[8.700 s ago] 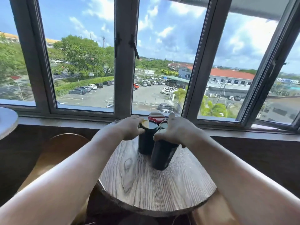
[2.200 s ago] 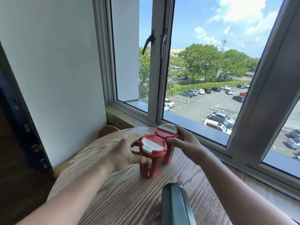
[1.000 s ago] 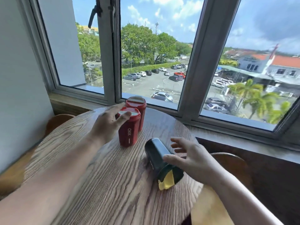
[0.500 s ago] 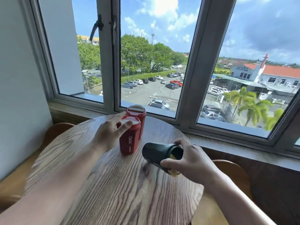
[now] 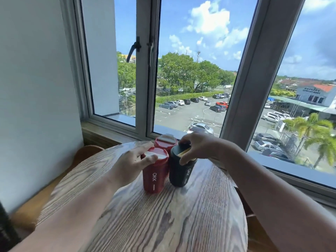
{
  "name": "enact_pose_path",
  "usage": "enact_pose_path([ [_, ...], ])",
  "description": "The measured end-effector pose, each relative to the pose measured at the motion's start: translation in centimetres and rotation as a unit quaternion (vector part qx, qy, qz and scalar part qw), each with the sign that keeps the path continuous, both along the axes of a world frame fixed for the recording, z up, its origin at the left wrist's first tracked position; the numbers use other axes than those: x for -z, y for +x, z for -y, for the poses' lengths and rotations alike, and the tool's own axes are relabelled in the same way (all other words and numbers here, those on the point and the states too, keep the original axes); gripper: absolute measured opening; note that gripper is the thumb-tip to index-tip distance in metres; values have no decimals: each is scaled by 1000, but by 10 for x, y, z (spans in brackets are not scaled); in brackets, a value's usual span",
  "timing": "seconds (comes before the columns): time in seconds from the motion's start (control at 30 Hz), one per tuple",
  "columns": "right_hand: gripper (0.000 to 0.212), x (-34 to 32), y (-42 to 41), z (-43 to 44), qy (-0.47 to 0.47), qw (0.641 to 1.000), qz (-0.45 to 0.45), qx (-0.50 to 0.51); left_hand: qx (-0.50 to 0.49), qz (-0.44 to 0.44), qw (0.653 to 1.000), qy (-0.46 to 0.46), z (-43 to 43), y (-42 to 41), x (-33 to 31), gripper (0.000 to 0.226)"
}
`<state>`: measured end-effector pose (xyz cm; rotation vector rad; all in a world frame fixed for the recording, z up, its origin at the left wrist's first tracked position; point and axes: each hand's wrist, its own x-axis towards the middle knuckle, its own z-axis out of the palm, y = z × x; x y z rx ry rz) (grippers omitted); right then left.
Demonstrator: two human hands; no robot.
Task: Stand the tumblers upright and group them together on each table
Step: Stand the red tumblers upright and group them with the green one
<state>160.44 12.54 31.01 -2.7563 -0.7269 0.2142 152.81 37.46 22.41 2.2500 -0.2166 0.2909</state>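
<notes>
Three tumblers stand upright and touching on the round wooden table [image 5: 163, 219]. The near red tumbler [image 5: 155, 177] has a white lid and white lettering. A second red tumbler [image 5: 165, 142] stands just behind it. The dark green tumbler [image 5: 181, 172] with a yellow lid tab stands to their right. My left hand [image 5: 132, 164] rests against the near red tumbler's rim, fingers stretched over its lid. My right hand [image 5: 198, 146] grips the dark green tumbler by its top.
A window [image 5: 181, 88] with grey frames and a sill runs right behind the table. A white wall [image 5: 36, 88] closes the left side. Wooden seats show at the table's left [image 5: 85, 151] and lower right.
My right hand lifted the dark green tumbler off its side and stood it upright against the two red ones. My left hand stayed on the near red tumbler.
</notes>
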Motion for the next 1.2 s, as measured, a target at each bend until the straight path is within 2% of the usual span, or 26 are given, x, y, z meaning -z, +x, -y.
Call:
enact_pose_path([
  [0.17,50,9,7,0,12,1000,-5,-15,-11,4,1000,-20,3,-1,1,74],
  [0.33,48,10,12,2,12,999,-17,-29,-16,1,1000,-21,4,0,0,78],
  [0.5,55,9,9,4,23,999,-22,-32,-23,9,1000,-17,5,-2,0,65],
  [0.67,56,5,6,7,11,999,-29,-42,-12,2,1000,-11,4,-3,-1,76],
  [0.9,55,3,2,5,-11,998,-38,-46,-11,-17,1000,-15,1,-3,-2,75],
  [1.2,82,1,0,7,43,998,-34,-25,-12,-26,1000,-8,0,-6,-9,85],
])
